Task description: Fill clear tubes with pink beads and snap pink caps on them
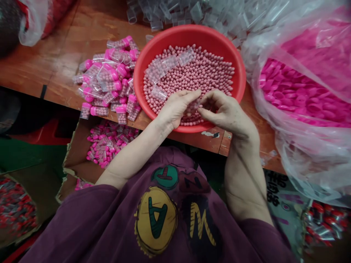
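My left hand (pixel 177 106) is closed around a small clear plastic tube (pixel 194 106) with pink beads showing in it, low over the front of a red basin (pixel 241 78). Beside the tube's end, my right hand (pixel 229 111) has its thumb and fingertips brought together; whatever is between them is too small to make out. Pink beads (pixel 205 73) fill much of the basin. On top of the beads lie several clear tubes (pixel 186 56), and one more clear tube (pixel 159 93) rests near my left hand.
Left of the basin are piled pink-capped tubes of beads (pixel 109 75) on the wooden table (pixel 55 69). A cardboard box (pixel 79 140) below holds more. Loose clear tubes (pixel 196 12) lie behind the basin. At right, a plastic bag (pixel 287 138) holds pink caps (pixel 298 91).
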Action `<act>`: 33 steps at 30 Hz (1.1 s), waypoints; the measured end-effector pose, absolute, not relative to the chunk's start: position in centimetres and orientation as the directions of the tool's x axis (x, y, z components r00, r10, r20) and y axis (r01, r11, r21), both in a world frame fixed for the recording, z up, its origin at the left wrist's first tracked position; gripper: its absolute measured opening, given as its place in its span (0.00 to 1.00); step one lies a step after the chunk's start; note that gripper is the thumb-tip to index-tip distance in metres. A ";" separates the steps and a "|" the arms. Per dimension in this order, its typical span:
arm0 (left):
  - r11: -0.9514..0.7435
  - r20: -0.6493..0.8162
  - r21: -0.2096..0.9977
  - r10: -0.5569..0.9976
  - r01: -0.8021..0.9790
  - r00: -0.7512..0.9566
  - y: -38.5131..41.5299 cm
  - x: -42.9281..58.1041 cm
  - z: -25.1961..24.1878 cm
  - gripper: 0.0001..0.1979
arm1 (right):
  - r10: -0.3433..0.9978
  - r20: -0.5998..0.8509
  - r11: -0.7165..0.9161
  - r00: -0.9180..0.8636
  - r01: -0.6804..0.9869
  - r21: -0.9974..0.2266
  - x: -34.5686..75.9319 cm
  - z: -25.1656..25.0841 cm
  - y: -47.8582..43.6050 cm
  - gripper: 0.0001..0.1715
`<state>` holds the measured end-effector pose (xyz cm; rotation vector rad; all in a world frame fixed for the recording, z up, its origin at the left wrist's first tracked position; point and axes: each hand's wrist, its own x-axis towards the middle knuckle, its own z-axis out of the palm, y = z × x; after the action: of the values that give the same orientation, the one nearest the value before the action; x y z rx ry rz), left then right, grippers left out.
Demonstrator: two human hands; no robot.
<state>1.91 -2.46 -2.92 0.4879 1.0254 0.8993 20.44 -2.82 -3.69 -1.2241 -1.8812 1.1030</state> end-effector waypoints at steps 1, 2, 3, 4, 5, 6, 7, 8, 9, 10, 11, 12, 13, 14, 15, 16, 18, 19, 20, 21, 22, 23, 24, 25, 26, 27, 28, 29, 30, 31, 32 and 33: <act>0.570 -0.523 0.711 0.820 -0.412 0.231 -2.4 1.9 -2.9 0.19 | 0.932 0.055 0.203 -0.358 0.391 -0.898 20.4 -3.8 -2.8 0.14; 0.578 -0.528 0.701 0.815 -0.418 0.241 -2.4 1.9 -2.9 0.19 | 0.937 0.050 0.191 -0.347 0.386 -0.903 20.4 -3.8 -2.8 0.16; 0.585 -0.531 0.692 0.810 -0.423 0.250 -2.4 1.8 -2.9 0.19 | 0.941 0.048 0.183 -0.334 0.384 -0.905 20.4 -3.8 -2.9 0.17; 0.590 -0.534 0.686 0.806 -0.426 0.257 -2.3 1.8 -2.9 0.19 | 0.945 0.050 0.179 -0.323 0.382 -0.907 20.4 -3.9 -2.9 0.18; 0.594 -0.535 0.681 0.803 -0.428 0.261 -2.3 1.8 -2.8 0.18 | 0.949 0.052 0.175 -0.312 0.381 -0.908 20.4 -3.9 -3.0 0.18; 0.596 -0.536 0.678 0.802 -0.430 0.264 -2.3 1.7 -2.7 0.17 | 0.953 0.055 0.171 -0.299 0.377 -0.910 20.5 -4.0 -3.0 0.19; 0.599 -0.536 0.673 0.800 -0.434 0.271 -2.3 1.7 -2.6 0.17 | 0.958 0.061 0.167 -0.282 0.370 -0.914 20.5 -4.2 -3.0 0.19; 0.601 -0.535 0.664 0.798 -0.445 0.278 -2.3 1.7 -2.5 0.17 | 0.964 0.069 0.162 -0.258 0.360 -0.919 20.5 -4.3 -3.0 0.20; 0.604 -0.538 0.650 0.795 -0.461 0.282 -2.3 1.7 -2.4 0.17 | 0.970 0.083 0.161 -0.229 0.346 -0.924 20.5 -4.4 -2.9 0.21; 0.610 -0.543 0.632 0.789 -0.478 0.288 -2.2 1.7 -2.3 0.17 | 0.975 0.099 0.162 -0.200 0.332 -0.929 20.5 -4.6 -2.9 0.21; 0.618 -0.552 0.612 0.781 -0.494 0.292 -2.1 1.7 -2.2 0.17 | 0.978 0.116 0.167 -0.171 0.321 -0.932 20.3 -4.7 -2.8 0.22; 0.625 -0.563 0.592 0.772 -0.508 0.294 -2.0 1.7 -2.1 0.17 | 0.980 0.136 0.175 -0.144 0.313 -0.933 20.2 -4.7 -2.8 0.23; 0.632 -0.574 0.577 0.764 -0.517 0.293 -1.9 1.7 -2.0 0.16 | 0.980 0.155 0.186 -0.121 0.314 -0.931 20.0 -4.7 -2.8 0.24; 0.641 -0.585 0.565 0.755 -0.519 0.295 -1.8 1.6 -2.0 0.15 | 0.980 0.176 0.197 -0.095 0.322 -0.926 19.8 -4.7 -2.8 0.25; 0.652 -0.591 0.557 0.746 -0.515 0.306 -1.8 1.4 -1.8 0.12 | 0.980 0.192 0.201 -0.059 0.338 -0.920 19.7 -4.8 -2.9 0.27; 0.659 -0.591 0.553 0.742 -0.510 0.318 -1.8 1.2 -1.7 0.09 | 0.979 0.203 0.193 -0.011 0.355 -0.915 19.8 -4.9 -3.0 0.28; 0.661 -0.575 0.557 0.744 -0.503 0.341 -2.1 0.8 -1.4 0.04 | 0.963 0.234 0.171 0.133 0.370 -0.913 20.7 -5.4 -3.5 0.29; 0.655 -0.560 0.565 0.751 -0.501 0.350 -2.3 0.6 -1.1 0.04 | 0.938 0.265 0.171 0.223 0.367 -0.915 21.7 -5.9 -3.8 0.29; 0.644 -0.545 0.578 0.762 -0.502 0.350 -2.6 0.4 -0.9 0.06 | 0.905 0.297 0.180 0.306 0.357 -0.916 22.9 -6.6 -4.2 0.28; 0.629 -0.531 0.593 0.775 -0.504 0.342 -2.8 0.3 -0.8 0.08 | 0.871 0.324 0.190 0.370 0.353 -0.916 24.4 -7.4 -4.7 0.27; 0.617 -0.523 0.606 0.785 -0.503 0.332 -2.9 0.2 -0.7 0.09 | 0.836 0.351 0.195 0.422 0.371 -0.908 26.0 -8.3 -5.4 0.25; 0.610 -0.522 0.617 0.790 -0.498 0.321 -3.0 0.2 -0.6 0.10 | 0.822 0.356 0.163 0.445 0.415 -0.895 27.6 -9.2 -6.2 0.23; 0.608 -0.526 0.625 0.791 -0.490 0.311 -3.1 0.2 -0.7 0.10 | 0.821 0.347 0.097 0.453 0.488 -0.867 29.0 -10.0 -7.1 0.21; 0.610 -0.533 0.630 0.790 -0.480 0.304 -3.1 0.3 -0.8 0.10 | 0.830 0.328 0.022 0.451 0.561 -0.827 30.1 -10.9 -8.1 0.20; 0.617 -0.538 0.634 0.785 -0.467 0.307 -3.0 0.4 -0.9 0.10 | 0.842 0.306 -0.051 0.443 0.632 -0.773 30.8 -11.6 -9.1 0.18; 0.625 -0.540 0.637 0.780 -0.452 0.317 -3.0 0.4 -1.0 0.09 | 0.857 0.283 -0.118 0.430 0.699 -0.705 31.1 -12.2 -10.1 0.17; 0.628 -0.538 0.642 0.777 -0.440 0.325 -2.9 0.5 -1.1 0.09 | 0.875 0.251 -0.177 0.415 0.755 -0.632 31.0 -12.7 -10.8 0.16; 0.628 -0.534 0.648 0.778 -0.432 0.331 -2.9 0.5 -1.2 0.09 | 0.891 0.210 -0.228 0.403 0.796 -0.560 30.6 -13.2 -11.4 0.17; 0.625 -0.530 0.655 0.781 -0.426 0.331 -2.9 0.5 -1.2 0.09 | 0.901 0.172 -0.273 0.399 0.828 -0.490 30.1 -13.5 -11.8 0.18; 0.622 -0.529 0.661 0.783 -0.420 0.327 -2.9 0.6 -1.2 0.09 | 0.908 0.131 -0.312 0.398 0.852 -0.421 29.5 -13.8 -12.0 0.18; 0.620 -0.530 0.666 0.784 -0.415 0.322 -3.0 0.6 -1.1 0.09 | 0.910 0.101 -0.340 0.402 0.864 -0.372 29.0 -14.1 -12.0 0.18; 0.621 -0.532 0.669 0.784 -0.409 0.321 -3.1 0.6 -1.0 0.09 | 0.910 0.090 -0.350 0.405 0.866 -0.358 28.6 -14.3 -11.8 0.18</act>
<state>0.64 -3.09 -1.04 0.4576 0.9528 0.8205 28.59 -11.83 -14.30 -2.3181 -1.5333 0.1759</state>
